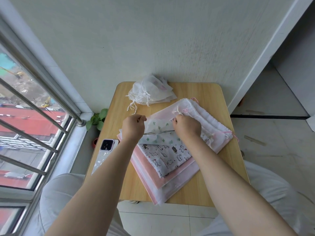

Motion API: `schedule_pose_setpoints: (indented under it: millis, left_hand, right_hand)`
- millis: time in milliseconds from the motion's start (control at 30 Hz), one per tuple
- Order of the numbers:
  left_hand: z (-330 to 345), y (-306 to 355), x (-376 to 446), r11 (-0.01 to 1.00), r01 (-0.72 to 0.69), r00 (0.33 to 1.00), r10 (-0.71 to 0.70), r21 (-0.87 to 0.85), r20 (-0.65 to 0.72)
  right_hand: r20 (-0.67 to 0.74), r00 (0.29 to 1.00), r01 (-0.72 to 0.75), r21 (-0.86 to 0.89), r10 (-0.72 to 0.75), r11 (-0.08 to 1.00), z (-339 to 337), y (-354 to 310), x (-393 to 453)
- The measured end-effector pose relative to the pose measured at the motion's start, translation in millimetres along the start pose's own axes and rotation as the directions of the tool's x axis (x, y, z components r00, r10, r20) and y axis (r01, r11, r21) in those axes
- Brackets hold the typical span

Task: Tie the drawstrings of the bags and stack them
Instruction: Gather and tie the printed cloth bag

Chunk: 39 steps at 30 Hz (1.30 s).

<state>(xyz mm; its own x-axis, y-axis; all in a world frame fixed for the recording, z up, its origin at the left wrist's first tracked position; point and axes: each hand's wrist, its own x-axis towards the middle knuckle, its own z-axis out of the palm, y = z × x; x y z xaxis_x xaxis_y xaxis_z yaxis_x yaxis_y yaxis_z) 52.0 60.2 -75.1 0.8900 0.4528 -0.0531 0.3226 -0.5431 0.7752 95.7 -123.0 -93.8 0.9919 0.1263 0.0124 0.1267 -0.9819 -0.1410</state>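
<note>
A stack of flat drawstring bags [170, 169] lies on the small wooden table [211, 103]. On top sits a cactus-print bag [160, 132], over a cat-print bag [167, 155] and pink and white ones. My left hand [133, 128] and my right hand [186, 127] each pinch an end of the cactus bag's dark drawstring [159, 132], which runs taut between them. A pile of tied white bags [151, 91] sits at the table's far edge by the wall.
A phone [104, 154] in a clear case lies at the table's left edge. A small potted plant [98, 120] stands on the floor by the window with metal bars [39, 106]. A wall rises right behind the table.
</note>
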Motion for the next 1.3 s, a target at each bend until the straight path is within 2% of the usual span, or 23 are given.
schedule_pose_setpoints:
  millis: [133, 200, 267, 333, 400, 500, 567, 633, 733, 833, 933, 1033, 1100, 1167, 1200, 1233, 1300]
  left_hand:
    - [0.5, 6.1, 0.4, 0.999, -0.045, 0.999, 0.046, -0.015, 0.028]
    - [-0.6, 12.4, -1.0, 0.989, -0.017, 0.998, 0.026, -0.144, 0.060]
    - [-2.2, 24.3, -3.1, 0.930, 0.057, 0.994, -0.017, -0.363, 0.112]
    - [-3.7, 39.4, -6.2, 0.844, 0.107, 0.983, -0.011, -0.525, 0.182]
    - [-6.5, 52.8, -7.9, 0.746, 0.142, 0.967, 0.035, -0.651, 0.252]
    - [-9.9, 62.1, -4.1, 0.617, 0.160, 0.942, 0.138, -0.771, 0.305]
    - [-8.7, 58.8, 2.6, 0.661, 0.124, 0.950, 0.135, -0.740, 0.280]
    - [-5.8, 48.9, 8.7, 0.718, 0.154, 0.962, 0.048, -0.679, 0.269]
    - [1.6, 25.9, 8.0, 0.733, 0.326, 0.925, -0.117, -0.597, 0.362]
    - [5.6, 12.7, -4.0, 0.764, 0.392, 0.879, -0.146, -0.513, 0.454]
    - [5.1, 10.0, -15.1, 0.816, 0.358, 0.864, -0.106, -0.453, 0.492]
    - [3.0, 8.7, -19.7, 0.949, 0.189, 0.825, -0.015, -0.252, 0.566]
    - [2.1, 10.5, -21.3, 0.980, 0.113, 0.819, 0.002, -0.165, 0.573]
    - [4.5, 9.8, -19.7, 0.984, 0.088, 0.853, 0.007, -0.158, 0.522]
    - [6.6, 8.7, -17.9, 0.982, 0.086, 0.875, 0.006, -0.167, 0.483]
    - [7.4, 8.8, -16.5, 0.980, 0.092, 0.895, -0.004, -0.175, 0.446]
    - [9.3, 9.2, -12.4, 0.971, 0.114, 0.927, -0.028, -0.209, 0.375]
  right_hand:
    - [-0.054, 0.998, 0.047, 0.104, -0.042, 0.993, -10.5, -1.0, 1.2]
    - [-0.069, 0.994, 0.104, 0.270, -0.088, 0.957, -17.1, -4.7, 1.7]
    - [0.035, 0.987, 0.124, 0.470, -0.159, 0.874, -25.6, -13.5, 1.1]
    - [0.224, 0.937, 0.070, 0.633, -0.268, 0.771, -32.1, -24.6, -0.9]
    - [0.342, 0.863, 0.065, 0.655, -0.372, 0.753, -35.1, -34.2, -5.4]
    - [0.365, 0.823, 0.122, 0.636, -0.436, 0.762, -33.6, -44.3, -11.3]
    - [0.369, 0.815, 0.116, 0.652, -0.447, 0.749, -33.7, -46.5, -13.2]
    - [0.408, 0.800, 0.004, 0.730, -0.440, 0.684, -38.2, -45.6, -15.1]
    - [0.418, 0.809, -0.232, 0.873, -0.413, 0.428, -40.1, -40.1, -12.8]
    - [0.392, 0.848, -0.331, 0.917, -0.356, 0.223, -38.2, -34.8, -7.0]
    - [0.359, 0.888, -0.346, 0.933, -0.286, 0.097, -38.8, -30.5, 0.4]
    - [0.312, 0.924, -0.312, 0.949, -0.221, 0.034, -40.3, -27.2, 6.4]
    - [0.287, 0.941, -0.288, 0.957, -0.179, 0.020, -41.5, -25.2, 8.7]
    - [0.269, 0.955, -0.265, 0.963, -0.126, 0.053, -42.4, -23.2, 9.7]
    - [0.266, 0.959, -0.255, 0.960, -0.094, 0.120, -43.0, -21.5, 9.9]
    - [0.268, 0.961, -0.246, 0.940, -0.064, 0.236, -43.6, -18.9, 10.5]
    - [0.283, 0.958, -0.213, 0.811, -0.047, 0.544, -43.7, -12.8, 9.9]
